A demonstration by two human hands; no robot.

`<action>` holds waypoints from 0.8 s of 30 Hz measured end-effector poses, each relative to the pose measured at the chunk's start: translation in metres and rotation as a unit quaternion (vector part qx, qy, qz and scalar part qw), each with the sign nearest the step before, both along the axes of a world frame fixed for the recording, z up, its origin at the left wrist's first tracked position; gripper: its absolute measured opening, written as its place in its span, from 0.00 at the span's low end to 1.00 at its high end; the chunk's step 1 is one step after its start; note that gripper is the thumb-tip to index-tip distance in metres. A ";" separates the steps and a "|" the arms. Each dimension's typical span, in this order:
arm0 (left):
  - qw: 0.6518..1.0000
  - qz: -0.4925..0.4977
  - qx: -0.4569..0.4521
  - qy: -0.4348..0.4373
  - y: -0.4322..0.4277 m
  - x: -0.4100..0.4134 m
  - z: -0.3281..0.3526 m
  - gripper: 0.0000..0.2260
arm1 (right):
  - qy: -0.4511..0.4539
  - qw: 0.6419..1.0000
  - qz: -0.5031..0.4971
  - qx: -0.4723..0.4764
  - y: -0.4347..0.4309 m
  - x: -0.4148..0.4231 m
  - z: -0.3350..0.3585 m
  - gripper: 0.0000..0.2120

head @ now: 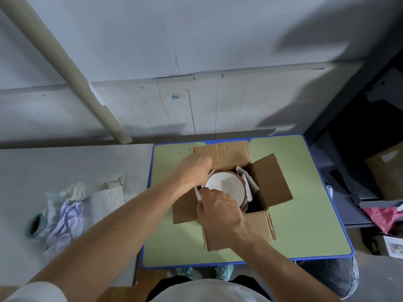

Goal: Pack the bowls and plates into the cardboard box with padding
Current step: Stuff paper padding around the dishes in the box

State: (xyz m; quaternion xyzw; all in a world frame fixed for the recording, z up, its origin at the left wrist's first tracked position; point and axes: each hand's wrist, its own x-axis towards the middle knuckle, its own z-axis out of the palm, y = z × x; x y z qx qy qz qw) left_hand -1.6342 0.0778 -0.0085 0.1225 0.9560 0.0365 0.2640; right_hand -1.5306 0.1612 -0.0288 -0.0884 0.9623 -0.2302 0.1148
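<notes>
Bowl crowds box — right hand pinches padding, left hand alongside.

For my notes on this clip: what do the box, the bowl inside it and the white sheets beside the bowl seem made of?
The box: brown corrugated cardboard, matt; ribbing and creases show on its flaps. The bowl: probably glazed ceramic, white inside, reddish-brown rim; a small highlight suggests gloss. The white sheets: paper or thin foam, matt and bent; too blurred to tell which.
</notes>
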 end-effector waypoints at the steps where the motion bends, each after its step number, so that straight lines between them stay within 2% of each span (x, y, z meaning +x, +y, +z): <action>1: 1.000 0.001 0.009 0.015 0.000 0.004 -0.004 0.12 | 0.008 1.000 -0.003 0.001 0.000 0.001 -0.001 0.13; 4: 0.997 0.002 0.025 0.079 -0.008 0.010 -0.003 0.10 | 0.026 1.000 -0.005 0.016 0.001 0.003 -0.002 0.12; 9: 0.998 0.020 0.018 0.056 -0.019 0.011 0.002 0.13 | -0.005 0.999 -0.003 0.045 -0.004 -0.010 -0.015 0.12; 13: 0.993 0.056 0.060 0.087 -0.024 0.019 -0.011 0.10 | 0.019 0.999 -0.026 0.005 0.000 -0.005 -0.016 0.13; 17: 0.989 0.080 0.020 0.122 -0.029 0.018 -0.013 0.06 | 0.034 0.999 -0.024 0.031 0.006 -0.003 -0.017 0.08; 20: 0.991 0.082 0.012 0.107 -0.025 0.023 -0.018 0.06 | 0.001 0.999 -0.011 0.046 0.005 -0.008 -0.024 0.08; 24: 0.989 0.086 0.017 0.122 -0.025 0.027 -0.030 0.08 | 0.020 0.999 -0.029 0.040 0.008 -0.004 -0.028 0.11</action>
